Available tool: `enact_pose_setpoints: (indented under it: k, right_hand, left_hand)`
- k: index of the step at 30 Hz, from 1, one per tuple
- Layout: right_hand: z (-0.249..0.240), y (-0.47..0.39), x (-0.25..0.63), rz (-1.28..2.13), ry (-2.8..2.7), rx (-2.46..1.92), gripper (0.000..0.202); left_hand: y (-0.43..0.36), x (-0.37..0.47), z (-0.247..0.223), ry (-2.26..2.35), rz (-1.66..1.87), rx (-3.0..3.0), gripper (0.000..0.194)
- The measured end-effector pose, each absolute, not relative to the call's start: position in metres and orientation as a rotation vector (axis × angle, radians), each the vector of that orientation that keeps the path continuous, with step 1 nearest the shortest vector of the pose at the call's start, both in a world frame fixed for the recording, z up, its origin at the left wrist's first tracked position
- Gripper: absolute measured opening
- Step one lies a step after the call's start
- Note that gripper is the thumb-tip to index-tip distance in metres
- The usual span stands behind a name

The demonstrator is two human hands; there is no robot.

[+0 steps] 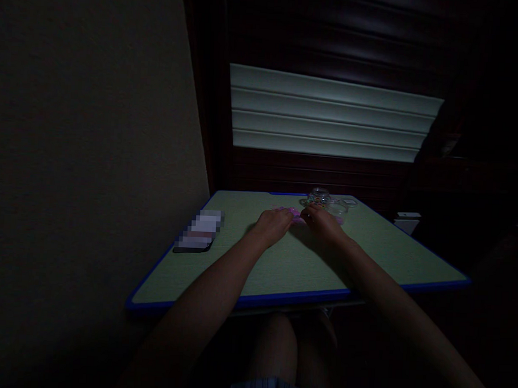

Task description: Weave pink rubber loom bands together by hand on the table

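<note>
Small pink and purple pieces [296,213] lie on the green table [255,274] between my hands. My left hand [275,223] rests over their left side, its fingers bent together; what they grip, if anything, is hidden. On the right, my right hand [320,219] has its thumb and fingertips pinched at the edge of the pink pieces, and anything between them is too small to name. Just behind my right hand stands a clear jar [319,195] with colourful small pieces inside. A clear round container [338,208] is beside it.
A phone-like object [199,231], its face blurred, lies at the table's left edge. A clear lid-like item [349,202] is at the back right. The table has a blue rim, with a wall on the left and my legs below.
</note>
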State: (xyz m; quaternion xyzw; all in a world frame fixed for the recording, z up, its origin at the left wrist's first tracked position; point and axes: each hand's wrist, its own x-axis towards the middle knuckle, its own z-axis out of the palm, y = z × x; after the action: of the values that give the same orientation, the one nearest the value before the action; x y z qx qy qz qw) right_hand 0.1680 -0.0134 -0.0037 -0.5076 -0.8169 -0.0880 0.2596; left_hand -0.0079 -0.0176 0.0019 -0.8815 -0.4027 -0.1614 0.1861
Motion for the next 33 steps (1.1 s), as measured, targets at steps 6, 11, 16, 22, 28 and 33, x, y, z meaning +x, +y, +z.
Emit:
enact_pose_setpoints:
  k: [6, 11, 16, 22, 28, 33]
  right_hand:
    - [-0.003, -0.0173, 0.168, -0.273, -2.247, -1.336, 0.023]
    - [-0.0028, -0.0172, 0.169, -0.345, -2.265, -1.374, 0.023]
    - [-0.0018, -0.0178, 0.1673, -0.289, -2.28, -1.374, 0.023]
    - [-0.0027, -0.019, 0.1661, -0.234, -2.272, -1.339, 0.023]
    - [-0.0012, -0.0201, 0.165, -0.213, -2.266, -1.35, 0.023]
    - [-0.002, -0.0202, 0.1635, -0.167, -2.283, -1.299, 0.022]
  left_hand:
    - [-0.0169, -0.0083, 0.0016, -1.178, -0.477, -2.466, 0.026]
    - [-0.0169, -0.0075, 0.0015, -1.164, -0.47, -2.477, 0.027]
    - [-0.0186, -0.0066, 0.0026, -1.122, -0.464, -2.471, 0.027]
    - [-0.0177, -0.007, 0.0015, -1.101, -0.487, -2.478, 0.024]
    - [-0.0186, -0.0076, 0.0021, -1.11, -0.481, -2.493, 0.024]
    - [-0.0205, -0.0074, 0.0038, -1.09, -0.481, -2.498, 0.023]
